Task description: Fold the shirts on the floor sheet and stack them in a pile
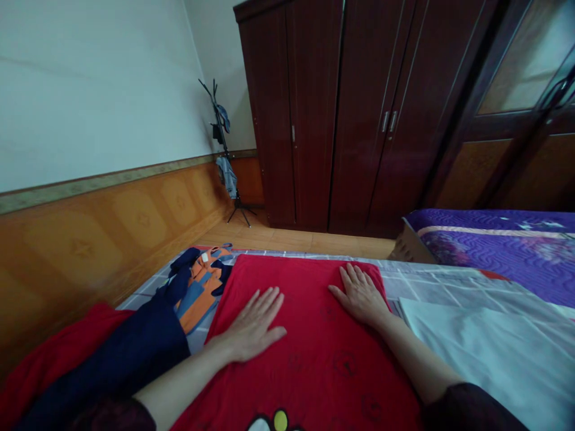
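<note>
A red cloth (309, 353) with faint dark prints lies spread over a checked sheet (417, 275). Part of a white and yellow design shows at its near edge. My left hand (256, 326) rests flat on the cloth's left half, fingers apart. On the far right part of it, near the corner, lies my right hand (359, 293), palm down with its fingers extended. Neither hand grips anything.
Dark blue cloth (135, 353), red fabric (67, 347) and an orange patterned garment (202, 290) lie at the left. Pale cloth (489, 341) is on the right, with a purple-covered bed (489, 245) beyond. A wardrobe (314, 120) and coat stand (226, 143) are behind.
</note>
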Action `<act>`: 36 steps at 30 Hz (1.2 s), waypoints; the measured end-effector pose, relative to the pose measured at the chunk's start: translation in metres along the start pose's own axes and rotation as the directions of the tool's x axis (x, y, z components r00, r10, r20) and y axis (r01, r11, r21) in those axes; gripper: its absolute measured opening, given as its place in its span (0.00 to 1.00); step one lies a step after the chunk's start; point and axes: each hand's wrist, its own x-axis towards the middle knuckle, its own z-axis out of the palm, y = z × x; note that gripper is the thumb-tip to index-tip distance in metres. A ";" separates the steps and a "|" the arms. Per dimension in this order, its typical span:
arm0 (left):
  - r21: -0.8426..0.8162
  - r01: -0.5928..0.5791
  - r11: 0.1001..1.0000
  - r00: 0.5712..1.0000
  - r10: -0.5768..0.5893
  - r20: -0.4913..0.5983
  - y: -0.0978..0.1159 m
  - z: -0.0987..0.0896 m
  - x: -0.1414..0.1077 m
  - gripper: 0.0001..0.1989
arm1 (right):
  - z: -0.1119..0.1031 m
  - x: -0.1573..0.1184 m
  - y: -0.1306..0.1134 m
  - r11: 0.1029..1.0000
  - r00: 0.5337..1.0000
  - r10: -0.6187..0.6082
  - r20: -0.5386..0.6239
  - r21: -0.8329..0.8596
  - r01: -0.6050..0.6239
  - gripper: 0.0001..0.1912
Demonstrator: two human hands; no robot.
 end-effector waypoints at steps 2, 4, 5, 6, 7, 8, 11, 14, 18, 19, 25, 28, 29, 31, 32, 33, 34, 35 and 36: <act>0.070 0.290 0.954 0.956 -0.285 -0.071 -0.029 -0.003 -0.009 0.34 | 0.000 0.000 0.000 1.000 1.000 0.001 0.000 0.012 -0.001 0.41; 0.107 0.459 0.882 0.885 -0.443 -0.143 -0.047 -0.007 -0.017 0.33 | -0.001 0.000 0.000 1.000 1.000 -0.001 -0.003 0.010 0.001 0.41; 0.104 0.455 0.885 0.886 -0.436 -0.160 -0.048 -0.007 -0.020 0.33 | -0.001 0.000 0.000 1.000 1.000 -0.002 -0.006 0.006 0.002 0.41; 0.091 0.396 0.914 0.912 -0.380 -0.155 -0.045 -0.006 -0.023 0.32 | -0.001 0.000 0.000 1.000 1.000 -0.001 -0.008 0.001 0.001 0.40; 0.072 0.305 0.950 0.946 -0.294 -0.138 -0.040 -0.005 -0.026 0.31 | -0.001 0.000 -0.001 1.000 1.000 0.002 -0.009 -0.003 -0.002 0.40; 0.052 0.222 0.974 0.970 -0.215 -0.115 -0.033 -0.002 -0.030 0.31 | -0.002 0.000 -0.001 1.000 1.000 0.005 -0.009 -0.007 -0.006 0.40; 0.053 0.255 0.966 0.965 -0.250 -0.085 -0.019 0.004 -0.040 0.31 | -0.004 0.000 -0.001 1.000 1.000 0.015 0.003 -0.009 -0.015 0.39; 0.091 0.446 0.890 0.892 -0.435 -0.120 -0.014 0.005 -0.053 0.31 | -0.006 0.000 -0.002 1.000 1.000 0.012 0.020 -0.002 -0.012 0.39; 0.017 0.245 0.969 0.966 -0.243 -0.091 0.006 0.012 -0.069 0.31 | -0.004 0.001 -0.001 1.000 1.000 0.013 0.023 0.009 -0.013 0.39; -0.001 0.211 0.977 0.974 -0.211 -0.086 0.012 0.015 -0.072 0.31 | -0.003 0.001 -0.001 1.000 1.000 0.015 0.021 0.014 -0.015 0.39; -0.029 0.239 0.970 0.965 -0.241 -0.105 0.025 0.019 -0.077 0.33 | -0.004 0.004 0.001 1.000 0.998 0.013 0.059 -0.020 -0.012 0.38; -0.021 0.235 0.972 0.967 -0.236 -0.100 0.024 0.015 -0.078 0.32 | -0.016 0.006 -0.008 0.994 0.992 0.074 0.107 -0.086 -0.065 0.36; -0.018 0.236 0.972 0.966 -0.236 -0.100 0.024 0.014 -0.078 0.32 | -0.022 0.005 -0.018 0.991 0.990 0.092 0.110 -0.102 -0.081 0.35; -0.018 0.233 0.972 0.966 -0.234 -0.109 0.025 0.013 -0.079 0.31 | -0.034 -0.005 -0.052 0.993 0.992 0.072 0.101 -0.099 -0.062 0.35; -0.022 0.230 0.973 0.966 -0.231 -0.117 0.026 0.013 -0.079 0.32 | -0.039 -0.013 -0.076 0.996 0.994 0.038 0.100 -0.085 -0.029 0.35; -0.027 0.228 0.973 0.965 -0.229 -0.127 0.026 0.014 -0.079 0.32 | -0.042 -0.023 -0.104 0.999 0.994 -0.043 0.096 -0.025 0.046 0.36; -0.031 0.225 0.974 0.965 -0.228 -0.133 0.025 0.016 -0.079 0.32 | -0.045 -0.034 -0.133 0.991 0.987 -0.129 0.097 0.052 0.125 0.35; -0.034 0.218 0.975 0.966 -0.221 -0.135 0.025 0.017 -0.079 0.32 | -0.046 -0.046 -0.161 0.972 0.973 -0.210 0.094 0.131 0.197 0.35; -0.037 0.207 0.978 0.969 -0.210 -0.130 0.024 0.019 -0.080 0.31 | -0.045 -0.057 -0.185 0.937 0.951 -0.299 0.080 0.212 0.277 0.34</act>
